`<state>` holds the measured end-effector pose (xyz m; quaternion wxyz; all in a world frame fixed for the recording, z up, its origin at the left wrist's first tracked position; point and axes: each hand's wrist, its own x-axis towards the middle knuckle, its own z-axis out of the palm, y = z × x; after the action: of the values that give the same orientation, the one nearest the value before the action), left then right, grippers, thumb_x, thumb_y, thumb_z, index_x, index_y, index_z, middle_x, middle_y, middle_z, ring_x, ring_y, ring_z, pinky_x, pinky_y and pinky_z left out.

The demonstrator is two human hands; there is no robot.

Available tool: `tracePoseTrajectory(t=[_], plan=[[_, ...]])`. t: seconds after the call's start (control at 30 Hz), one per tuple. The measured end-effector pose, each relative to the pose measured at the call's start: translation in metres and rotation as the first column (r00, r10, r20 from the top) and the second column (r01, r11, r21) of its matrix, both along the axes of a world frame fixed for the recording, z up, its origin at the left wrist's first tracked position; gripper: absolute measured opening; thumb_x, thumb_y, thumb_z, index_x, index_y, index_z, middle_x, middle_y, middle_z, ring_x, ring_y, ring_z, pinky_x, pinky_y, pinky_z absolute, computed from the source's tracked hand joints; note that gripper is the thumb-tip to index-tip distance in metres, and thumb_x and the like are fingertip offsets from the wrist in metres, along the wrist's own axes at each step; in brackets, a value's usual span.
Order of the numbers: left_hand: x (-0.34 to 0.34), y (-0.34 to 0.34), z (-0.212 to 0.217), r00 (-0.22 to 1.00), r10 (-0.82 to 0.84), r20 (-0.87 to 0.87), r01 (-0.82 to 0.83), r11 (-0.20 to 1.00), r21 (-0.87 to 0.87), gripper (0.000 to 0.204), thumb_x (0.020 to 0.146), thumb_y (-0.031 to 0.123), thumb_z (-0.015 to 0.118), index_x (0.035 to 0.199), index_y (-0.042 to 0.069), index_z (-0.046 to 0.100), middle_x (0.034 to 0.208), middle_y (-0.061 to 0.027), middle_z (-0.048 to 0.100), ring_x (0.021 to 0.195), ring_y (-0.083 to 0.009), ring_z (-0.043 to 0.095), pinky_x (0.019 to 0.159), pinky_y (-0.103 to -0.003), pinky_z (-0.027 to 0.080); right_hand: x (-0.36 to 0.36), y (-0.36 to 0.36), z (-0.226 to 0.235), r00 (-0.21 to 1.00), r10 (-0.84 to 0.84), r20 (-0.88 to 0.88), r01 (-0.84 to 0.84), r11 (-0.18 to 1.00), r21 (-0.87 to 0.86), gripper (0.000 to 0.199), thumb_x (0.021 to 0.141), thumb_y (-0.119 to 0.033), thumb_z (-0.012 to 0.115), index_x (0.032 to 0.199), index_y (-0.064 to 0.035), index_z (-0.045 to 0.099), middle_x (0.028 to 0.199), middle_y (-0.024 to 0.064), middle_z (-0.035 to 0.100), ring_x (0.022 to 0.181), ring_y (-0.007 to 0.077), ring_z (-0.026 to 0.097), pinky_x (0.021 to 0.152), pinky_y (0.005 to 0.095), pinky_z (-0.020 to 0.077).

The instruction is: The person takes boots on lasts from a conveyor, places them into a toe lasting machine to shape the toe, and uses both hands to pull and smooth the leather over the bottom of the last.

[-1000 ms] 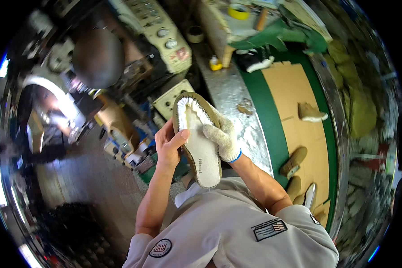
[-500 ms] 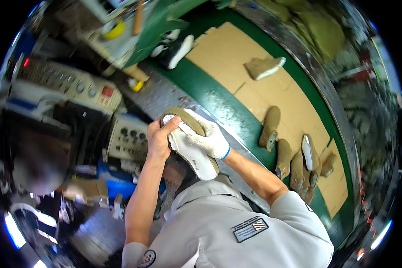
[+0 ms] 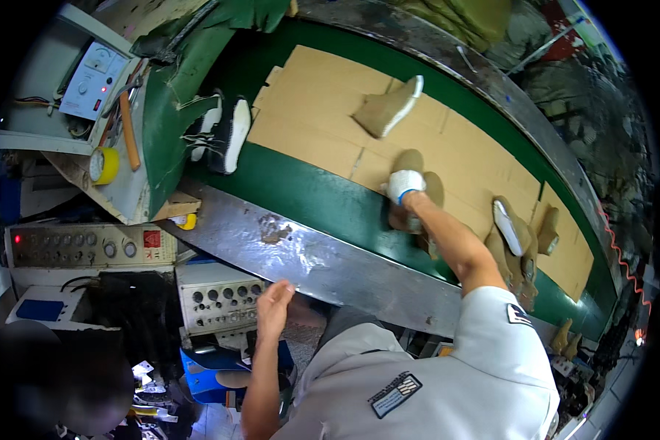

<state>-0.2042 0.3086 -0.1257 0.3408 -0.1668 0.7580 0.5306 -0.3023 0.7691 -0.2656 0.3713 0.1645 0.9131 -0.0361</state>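
My right hand (image 3: pixel 405 185), in a white knitted glove with a blue cuff, reaches out over the green belt. Its fingers are closed round a tan shoe upper (image 3: pixel 408 159); the rounded toe sticks out past the glove, and the hand hides the middle. Touching it on the right is a second tan upper (image 3: pixel 434 189), partly covered by my wrist. My bare left hand (image 3: pixel 275 302) hovers at the near metal edge, fingers curled together, with nothing visible in them. Farther off, a tan upper with a white bottom (image 3: pixel 390 106) lies on the cardboard (image 3: pixel 315 110).
Several tan uppers (image 3: pixel 513 227) are grouped at the right of the belt (image 3: pixel 286 172). A pair of black shoes with white soles (image 3: pixel 232 136) stands at its left end. A hammer (image 3: pixel 128 125) and yellow tape (image 3: pixel 104 166) lie beside. Control panels (image 3: pixel 224 301) sit left.
Both hands held a tan upper with a white stitched bottom; it is no longer between them. My right hand has moved out to the belt, and my left stays near my body. The view has shifted.
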Motion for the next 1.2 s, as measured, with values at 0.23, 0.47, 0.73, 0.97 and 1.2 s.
tracePoseTrajectory(t=[0.23, 0.47, 0.73, 0.97, 1.2], plan=[[0.046, -0.037, -0.007, 0.984, 0.165, 0.073, -0.161, 0.985, -0.059, 0.031, 0.1, 0.017, 0.068, 0.123, -0.005, 0.068, 0.105, -0.0127, 0.077, 0.095, -0.0166, 0.073, 0.082, -0.029, 0.056, -0.089, 0.097, -0.029, 0.792, -0.524, -0.313, 0.519, 0.848, -0.107, 0.068, 0.087, -0.065, 0.061, 0.109, -0.0021, 0.077, 0.117, 0.0241, 0.073, 0.114, 0.0372, 0.069, 0.094, 0.0469, 0.0548], [0.085, -0.05, -0.012, 0.958, 0.252, 0.138, -0.247, 0.968, -0.051, 0.031, 0.103, 0.016, 0.065, 0.123, -0.007, 0.067, 0.105, -0.0151, 0.076, 0.094, -0.0198, 0.074, 0.083, -0.031, 0.059, -0.126, 0.145, -0.111, 0.052, -0.998, 0.035, 0.564, 0.001, -0.826, 0.083, 0.083, -0.072, 0.07, 0.122, 0.001, 0.068, 0.107, 0.016, 0.071, 0.099, 0.0346, 0.068, 0.091, 0.0488, 0.053], [0.099, -0.042, 0.002, 0.949, 0.287, 0.13, -0.288, 0.958, -0.015, 0.03, 0.102, 0.015, 0.064, 0.123, -0.007, 0.067, 0.105, -0.0149, 0.076, 0.095, -0.0178, 0.073, 0.085, -0.03, 0.058, -0.172, 0.091, -0.088, 0.024, -0.999, 0.047, 0.408, -0.033, -0.912, 0.058, 0.077, -0.021, 0.089, 0.124, 0.0021, 0.066, 0.113, 0.0144, 0.073, 0.103, 0.0291, 0.07, 0.087, 0.044, 0.0596], [0.083, -0.071, 0.027, 0.946, 0.325, -0.007, -0.323, 0.944, 0.069, 0.028, 0.099, 0.009, 0.067, 0.124, -0.004, 0.068, 0.104, -0.0127, 0.077, 0.094, -0.0152, 0.072, 0.084, -0.028, 0.057, -0.022, -0.084, 0.044, 0.531, -0.576, 0.622, 0.117, -0.677, -0.727, 0.066, 0.086, -0.024, 0.077, 0.144, -0.0036, 0.052, 0.138, 0.0157, 0.062, 0.126, 0.0333, 0.06, 0.112, 0.0495, 0.047], [0.034, -0.142, 0.125, 0.768, 0.547, -0.333, -0.447, 0.83, 0.333, 0.044, 0.104, 0.024, 0.062, 0.137, -0.005, 0.059, 0.121, -0.0165, 0.071, 0.106, -0.0225, 0.071, 0.091, -0.034, 0.055, 0.082, -0.354, 0.188, 0.436, -0.056, 0.898, 0.476, -0.832, -0.283, 0.069, 0.1, -0.055, 0.055, 0.148, -0.0063, 0.049, 0.145, 0.02, 0.057, 0.127, 0.0394, 0.059, 0.107, 0.0547, 0.0492]])
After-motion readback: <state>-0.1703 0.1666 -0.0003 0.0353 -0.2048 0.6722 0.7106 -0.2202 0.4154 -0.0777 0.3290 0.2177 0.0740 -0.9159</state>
